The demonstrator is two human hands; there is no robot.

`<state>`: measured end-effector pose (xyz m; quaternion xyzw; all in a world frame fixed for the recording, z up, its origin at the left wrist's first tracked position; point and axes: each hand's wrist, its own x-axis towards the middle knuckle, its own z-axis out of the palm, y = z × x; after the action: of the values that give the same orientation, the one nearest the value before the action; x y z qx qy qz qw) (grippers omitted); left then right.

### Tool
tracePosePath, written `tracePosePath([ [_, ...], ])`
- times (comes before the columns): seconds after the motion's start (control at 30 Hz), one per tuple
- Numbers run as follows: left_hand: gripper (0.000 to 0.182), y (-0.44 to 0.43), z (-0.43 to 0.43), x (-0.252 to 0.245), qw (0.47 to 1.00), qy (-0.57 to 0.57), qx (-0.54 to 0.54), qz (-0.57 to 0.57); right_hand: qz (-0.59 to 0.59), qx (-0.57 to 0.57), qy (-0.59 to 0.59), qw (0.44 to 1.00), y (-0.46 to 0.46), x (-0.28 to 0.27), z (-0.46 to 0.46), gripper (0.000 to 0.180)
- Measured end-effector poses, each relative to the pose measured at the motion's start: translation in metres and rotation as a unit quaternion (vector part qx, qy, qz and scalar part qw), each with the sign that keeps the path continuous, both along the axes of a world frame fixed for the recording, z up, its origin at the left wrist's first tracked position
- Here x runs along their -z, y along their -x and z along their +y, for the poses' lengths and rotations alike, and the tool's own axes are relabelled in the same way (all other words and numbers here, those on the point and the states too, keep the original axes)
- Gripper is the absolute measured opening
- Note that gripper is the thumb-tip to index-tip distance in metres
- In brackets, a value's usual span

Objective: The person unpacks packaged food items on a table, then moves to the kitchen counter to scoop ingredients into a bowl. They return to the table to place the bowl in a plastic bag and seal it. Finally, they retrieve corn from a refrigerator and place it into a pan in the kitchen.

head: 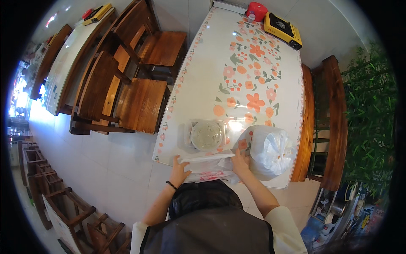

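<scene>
Both my hands stretch a thin white plastic bag (203,164) with red print across the near edge of the table. My left hand (179,170), a dark bead bracelet at its wrist, holds the bag's left side with fingers spread. On the other side, my right hand (240,162) grips the bag's right end; some fingers are hidden by the plastic. Just beyond the bag are clear plastic food containers, a round one (206,136) overlapping a rectangular one (223,123). A full, knotted white plastic bag (272,150) stands right of my right hand.
The flower-patterned table (203,79) bears a yellow portable gas stove (283,30) and a red container (257,12) at its far end. Wooden chairs (142,103) stand left, a wooden bench (305,127) right. Green bamboo-like plants (371,104) rise behind the bench.
</scene>
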<state>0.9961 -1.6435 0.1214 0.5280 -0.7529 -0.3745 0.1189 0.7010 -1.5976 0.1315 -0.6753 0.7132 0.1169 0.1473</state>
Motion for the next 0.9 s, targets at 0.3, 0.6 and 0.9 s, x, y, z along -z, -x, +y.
tracePosePath([
  [0.3,0.083,0.028,-0.033,-0.008,0.984,-0.058,-0.005,-0.169,-0.183,-0.106,0.070,0.975,-0.067,0.004,-0.005,0.025],
  [0.6,0.092,0.017,-0.104,-0.026,0.888,-0.232,-0.168,0.360,-0.412,0.261,0.137,0.862,-0.030,-0.043,-0.042,0.071],
  [0.9,0.080,0.072,-0.140,-0.029,0.868,-0.307,-0.175,0.347,-0.649,0.392,0.043,0.651,-0.028,-0.013,-0.114,0.083],
])
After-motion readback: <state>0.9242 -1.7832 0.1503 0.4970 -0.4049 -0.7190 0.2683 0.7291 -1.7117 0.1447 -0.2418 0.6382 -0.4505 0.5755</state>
